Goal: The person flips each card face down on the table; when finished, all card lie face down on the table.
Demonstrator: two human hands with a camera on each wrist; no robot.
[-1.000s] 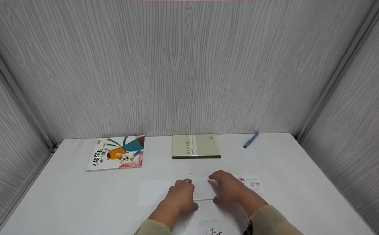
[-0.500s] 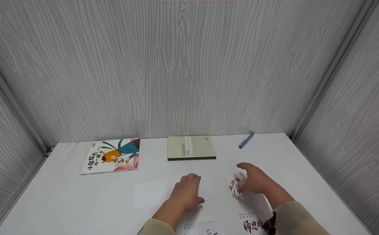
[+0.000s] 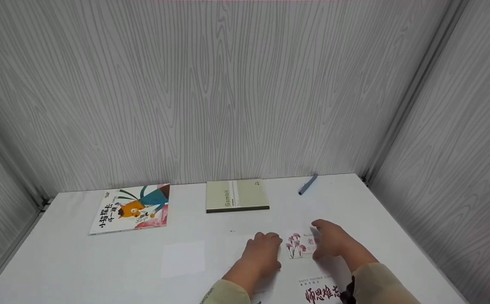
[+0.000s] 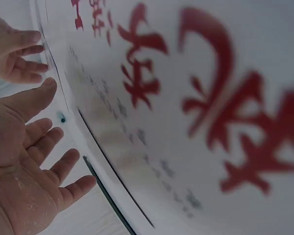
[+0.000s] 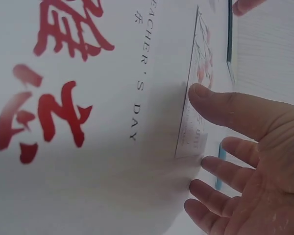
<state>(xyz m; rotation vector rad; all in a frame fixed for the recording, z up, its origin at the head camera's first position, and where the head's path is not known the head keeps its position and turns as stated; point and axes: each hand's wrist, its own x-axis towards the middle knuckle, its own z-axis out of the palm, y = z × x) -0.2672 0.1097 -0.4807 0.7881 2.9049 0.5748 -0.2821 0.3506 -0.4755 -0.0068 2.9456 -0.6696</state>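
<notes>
Left hand (image 3: 262, 254) shifted rightward toward right hand (image 3: 333, 241), both spread, flower card (image 3: 296, 249) between them

Just left of the right hand (image 3: 330, 241), the white flower card (image 3: 299, 246) bears pink blossoms on dark stems and faded pinkish lettering. On the near side of that hand, a white greeting card (image 3: 320, 293) shows deep red brush characters under small grey print. Left of the left hand (image 3: 262, 255) lies a plain white card (image 3: 183, 258). Beyond the hands, the notebook (image 3: 249, 194) is pale olive, white-banded, dark along its edge; the pen (image 3: 308, 184) is dusty blue; the white picture book (image 3: 133, 209) mixes orange, teal, brown and pink with black lettering. Grey wood grain patterns the back wall (image 3: 211, 93).
</notes>
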